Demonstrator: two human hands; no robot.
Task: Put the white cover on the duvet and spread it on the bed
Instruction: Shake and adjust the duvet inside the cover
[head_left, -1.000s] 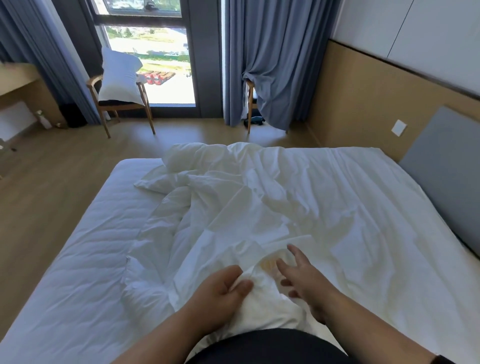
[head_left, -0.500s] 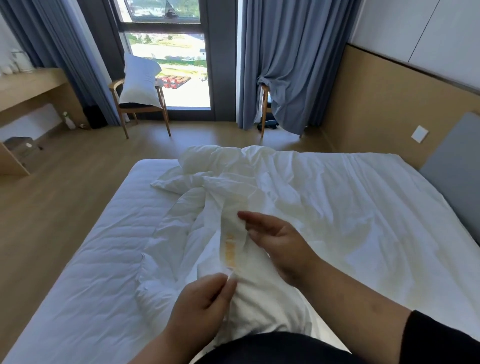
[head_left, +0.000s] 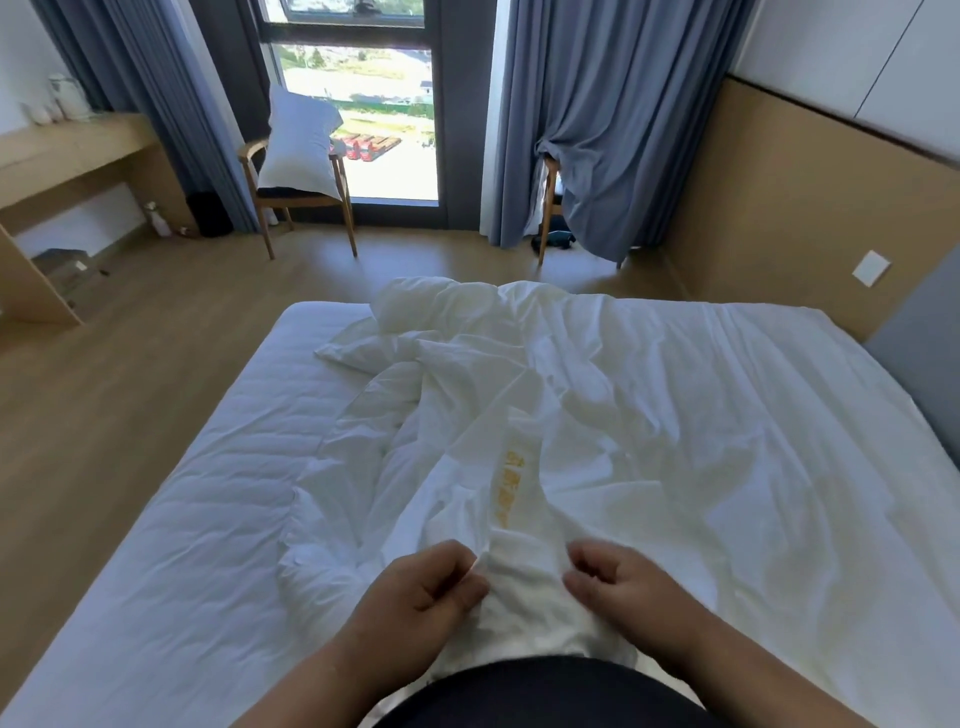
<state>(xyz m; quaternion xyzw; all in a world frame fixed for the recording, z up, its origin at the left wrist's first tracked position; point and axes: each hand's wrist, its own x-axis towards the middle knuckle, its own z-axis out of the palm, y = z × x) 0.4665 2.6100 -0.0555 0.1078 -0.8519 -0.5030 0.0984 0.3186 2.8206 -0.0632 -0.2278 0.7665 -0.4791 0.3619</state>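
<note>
A crumpled white duvet cover (head_left: 649, 415) lies over the middle and right of the bed (head_left: 171, 561). A strip of yellow lettering (head_left: 511, 483) runs down a fold of it near me. The quilted white duvet (head_left: 249, 467) shows flat on the bed's left side. My left hand (head_left: 421, 592) grips the cover's near edge in curled fingers. My right hand (head_left: 618, 587) pinches the same edge a short way to the right. The cloth between both hands is bunched up against my body.
A wooden chair (head_left: 306, 192) with a white pillow (head_left: 298, 143) stands by the window. A second chair (head_left: 548, 208) is half hidden by the blue curtain (head_left: 613, 130). A wooden desk (head_left: 67, 156) runs along the left wall. A grey headboard (head_left: 924, 364) is at right.
My right hand has come back from the raised fold and now pinches the near edge beside my left hand. The lettered strip has dropped flat onto the cover.
</note>
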